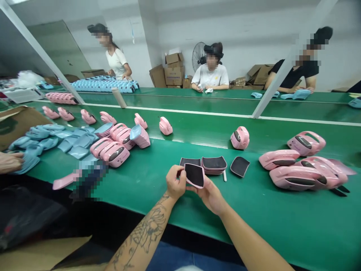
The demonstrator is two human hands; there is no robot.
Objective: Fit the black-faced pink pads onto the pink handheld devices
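Note:
Both my hands hold one pink-rimmed panel with a black pad [195, 175] just above the near edge of the green table [175, 210]. My left hand [175, 183] pinches its left edge with closed fingers. My right hand [211, 194] supports it from below and the right, fingers curled round it. Just beyond lie a small stack of similar black pads [213, 164], another single pad [239, 166] and a short white stick [225, 175].
Pink shells [299, 177] are piled at the right, and one pink shell [240, 137] stands mid-table. Pink and blue parts [113, 145] cover the left, where another person's hand [10, 162] rests. Three people work at the far side. A white frame bar [282, 71] slants overhead.

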